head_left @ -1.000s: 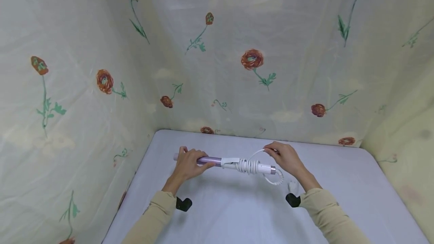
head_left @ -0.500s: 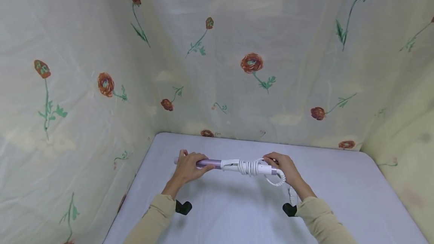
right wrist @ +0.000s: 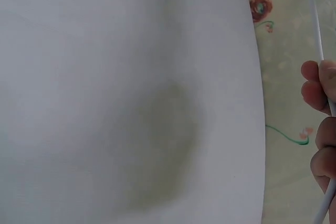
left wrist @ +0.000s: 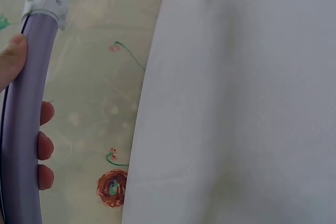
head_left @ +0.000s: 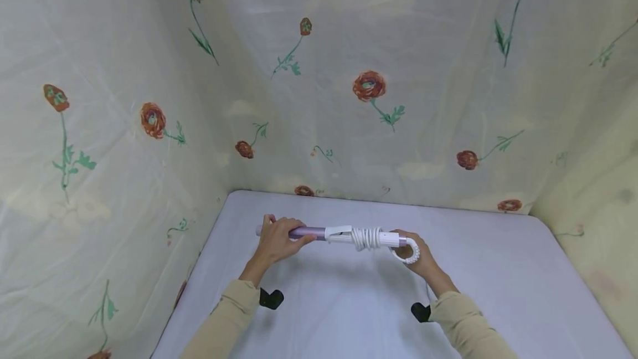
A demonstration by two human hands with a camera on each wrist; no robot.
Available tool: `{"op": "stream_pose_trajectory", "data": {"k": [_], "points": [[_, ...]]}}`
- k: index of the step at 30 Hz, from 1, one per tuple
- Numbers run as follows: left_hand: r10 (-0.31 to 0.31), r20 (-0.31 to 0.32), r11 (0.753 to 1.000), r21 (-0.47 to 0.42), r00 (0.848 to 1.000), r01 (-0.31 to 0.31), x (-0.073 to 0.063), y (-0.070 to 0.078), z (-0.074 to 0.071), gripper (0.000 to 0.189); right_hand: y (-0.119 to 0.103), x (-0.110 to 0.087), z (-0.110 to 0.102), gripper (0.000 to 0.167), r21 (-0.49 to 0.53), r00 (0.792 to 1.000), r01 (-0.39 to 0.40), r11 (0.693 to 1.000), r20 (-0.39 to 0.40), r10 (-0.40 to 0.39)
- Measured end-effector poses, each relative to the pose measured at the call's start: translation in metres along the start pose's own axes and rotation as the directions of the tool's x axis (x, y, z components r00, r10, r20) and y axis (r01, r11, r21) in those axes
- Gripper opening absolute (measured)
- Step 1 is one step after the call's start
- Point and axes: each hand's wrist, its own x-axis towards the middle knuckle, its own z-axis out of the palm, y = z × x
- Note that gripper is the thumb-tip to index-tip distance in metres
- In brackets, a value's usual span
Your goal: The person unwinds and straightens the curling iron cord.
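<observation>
A curling iron (head_left: 313,233) with a lilac barrel and a white handle is held level above the table. My left hand (head_left: 279,240) grips its barrel; in the left wrist view the thumb and fingers wrap the lilac barrel (left wrist: 25,124). White cord (head_left: 368,239) is wound in several turns around the handle, and a ribbed loop (head_left: 413,252) curves out of the handle's end. My right hand (head_left: 423,262) is at that end, partly behind the handle and loop. In the right wrist view its curled fingers (right wrist: 326,132) pinch the white cord (right wrist: 316,19).
A white table (head_left: 339,303) lies below both hands, with shadows on it. Flower-printed cloth (head_left: 418,126) hangs behind and at both sides, right at the table's edges. Dark wrist pieces (head_left: 271,298) stick out beside the sleeves.
My right hand has come down from above the handle, passing behind it with the cord to its lower side. The left hand keeps its grip on the barrel in nearly the same place.
</observation>
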Motion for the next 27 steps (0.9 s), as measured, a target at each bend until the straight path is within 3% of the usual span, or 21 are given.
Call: {"op": "stream_pose_trajectory", "data": {"k": [5, 12, 14, 19, 21, 27], "points": [[-0.011, -0.008, 1.000, -0.004, 1.000, 0.011, 0.001, 0.001, 0.000, 0.047, 0.002, -0.003, 0.014, 0.011, -0.048, 0.998, -0.040, 0.998, 0.051, 0.042], [-0.056, 0.020, 0.998, 0.010, 0.998, 0.056, 0.002, 0.004, 0.000, 0.050, 0.001, -0.011, 0.028, 0.006, -0.144, 0.983, 0.184, 0.972, 0.032, -0.181], [-0.065, 0.024, 0.998, 0.015, 0.998, 0.065, 0.003, 0.005, 0.000, 0.049, -0.002, -0.016, 0.030, 0.008, -0.163, 0.984, 0.177, 0.971, 0.039, -0.173], [-0.070, 0.024, 0.997, 0.021, 0.997, 0.069, 0.003, 0.005, 0.002, 0.049, -0.010, -0.027, 0.037, 0.013, -0.161, 0.992, 0.075, 0.984, 0.108, -0.058], [-0.070, 0.021, 0.997, 0.027, 0.997, 0.069, 0.003, 0.006, 0.003, 0.049, -0.013, -0.030, 0.041, 0.015, -0.130, 0.989, 0.079, 0.988, 0.132, -0.061], [-0.069, -0.002, 0.997, 0.033, 0.998, 0.069, 0.003, 0.007, 0.004, 0.048, -0.027, -0.040, 0.052, 0.027, 0.087, 0.969, 0.076, 0.993, 0.227, -0.094]]}}
